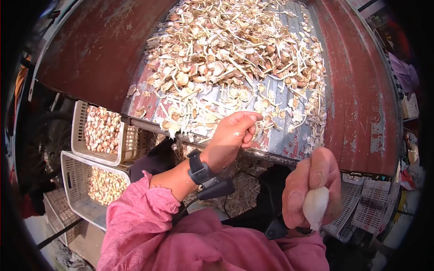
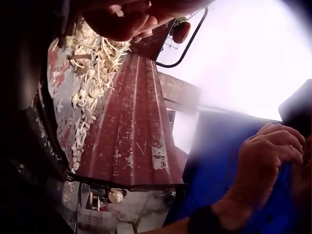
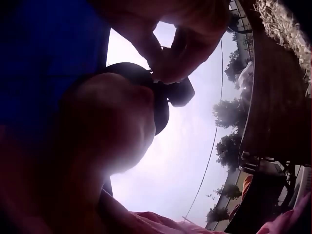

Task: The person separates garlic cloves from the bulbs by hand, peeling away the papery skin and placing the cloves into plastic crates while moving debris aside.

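Note:
My right hand (image 1: 318, 174), raised close to the head camera, pinches a pale, smooth garlic clove (image 1: 316, 205) between thumb and fingers. The clove's pointed end is downward. In the left wrist view the same right hand (image 2: 265, 163) shows with bent fingers. My left hand (image 1: 233, 135) is over the near edge of a metal tray (image 1: 282, 135), fingers curled and thumb pressed against the index finger; nothing shows in its grasp in the head view. A heap of garlic skins and stalks (image 1: 239, 49) covers the tray beyond it.
Red, worn metal side walls (image 1: 361, 99) flank the tray. At left stand a crate (image 1: 77, 135) of pinkish cloves and a crate (image 1: 68, 180) of paler cloves. Plastic crates (image 1: 370, 205) stand at lower right. More skins litter the ground (image 1: 244, 192) below the tray.

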### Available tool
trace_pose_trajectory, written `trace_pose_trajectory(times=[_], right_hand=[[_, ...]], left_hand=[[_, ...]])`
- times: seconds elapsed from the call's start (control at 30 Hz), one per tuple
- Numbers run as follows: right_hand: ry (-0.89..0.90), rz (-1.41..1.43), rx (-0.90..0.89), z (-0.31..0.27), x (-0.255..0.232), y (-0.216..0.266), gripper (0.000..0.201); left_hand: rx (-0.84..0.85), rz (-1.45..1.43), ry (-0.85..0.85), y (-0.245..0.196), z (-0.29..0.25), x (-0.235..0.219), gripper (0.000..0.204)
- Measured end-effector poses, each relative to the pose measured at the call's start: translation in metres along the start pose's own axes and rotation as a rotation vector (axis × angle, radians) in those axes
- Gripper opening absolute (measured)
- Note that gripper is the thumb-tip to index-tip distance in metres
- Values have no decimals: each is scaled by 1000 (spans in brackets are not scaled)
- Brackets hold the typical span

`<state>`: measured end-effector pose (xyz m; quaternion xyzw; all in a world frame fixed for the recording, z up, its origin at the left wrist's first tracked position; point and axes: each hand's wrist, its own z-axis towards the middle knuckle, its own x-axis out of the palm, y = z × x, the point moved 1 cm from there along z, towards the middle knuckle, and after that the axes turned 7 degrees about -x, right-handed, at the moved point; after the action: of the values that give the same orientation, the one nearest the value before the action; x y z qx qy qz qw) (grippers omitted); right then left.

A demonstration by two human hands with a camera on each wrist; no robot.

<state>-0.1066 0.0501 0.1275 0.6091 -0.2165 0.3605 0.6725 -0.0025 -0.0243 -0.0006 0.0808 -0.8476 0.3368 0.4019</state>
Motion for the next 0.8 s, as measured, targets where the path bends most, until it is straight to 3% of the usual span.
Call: trace_pose_trajectory(times=[0.03,0.13,0.23,0.27,0.5,0.6,0.67,0.7,0.8], right_hand=[[151,171,-18,-4,10,1,23],[265,222,-1,-8,26,7,28],[171,182,-29,-12,30,11,40],[254,159,-71,-11,25,10,39],[274,-1,-96,-21,17,23,38],[286,-106,-190,-10,13,26,32],[681,-155,-122,2,1,33,23],[674,-164,-119,5,-2,31,23],[209,-852,-221,5,-7,17,22]], left_hand=[[-8,2,-2,2,2,0,20],[-8,14,-6,7,5,3,20],[-41,31,-3,7,3,4,19],[-54,22,6,8,3,5,19],[-108,-10,62,13,6,6,19],[-121,-26,69,13,5,5,20],[-143,-51,73,14,1,4,21],[-148,-50,66,11,2,3,26],[-217,-180,93,7,-1,7,37]])
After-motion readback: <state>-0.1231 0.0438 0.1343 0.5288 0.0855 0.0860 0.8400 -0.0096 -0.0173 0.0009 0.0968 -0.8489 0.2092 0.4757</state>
